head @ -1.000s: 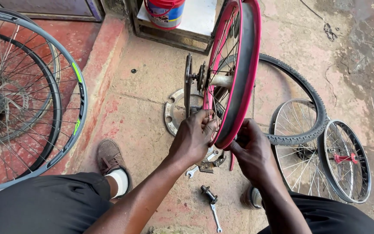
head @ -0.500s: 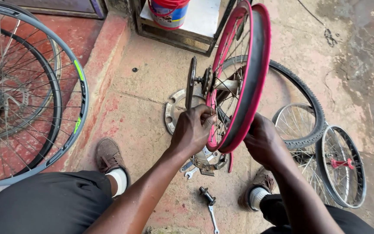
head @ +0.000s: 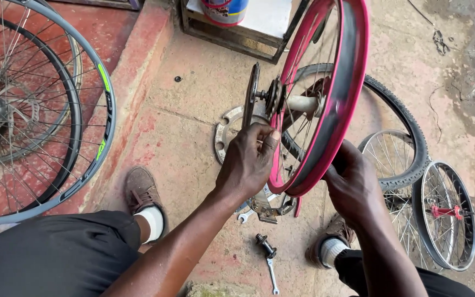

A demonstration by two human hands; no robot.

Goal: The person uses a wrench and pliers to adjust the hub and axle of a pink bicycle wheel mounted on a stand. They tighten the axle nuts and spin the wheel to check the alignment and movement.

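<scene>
Left hand (head: 248, 162) fingertips, right hand (head: 353, 184) fingers hidden behind pink rim (head: 336, 104).

Both forearms are bare, no sleeves, watch or rings on the left hand (head: 248, 162) or the right hand (head: 353, 184). The legs wear black trousers (head: 56, 256), filling the lower left of the frame. White socks (head: 153, 223) show above scuffed brown suede shoes (head: 141, 190) with dusty toes.

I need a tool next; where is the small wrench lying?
The small wrench lies on the concrete floor at bottom centre of the head view, between the two shoes, below the pink rim.
</scene>
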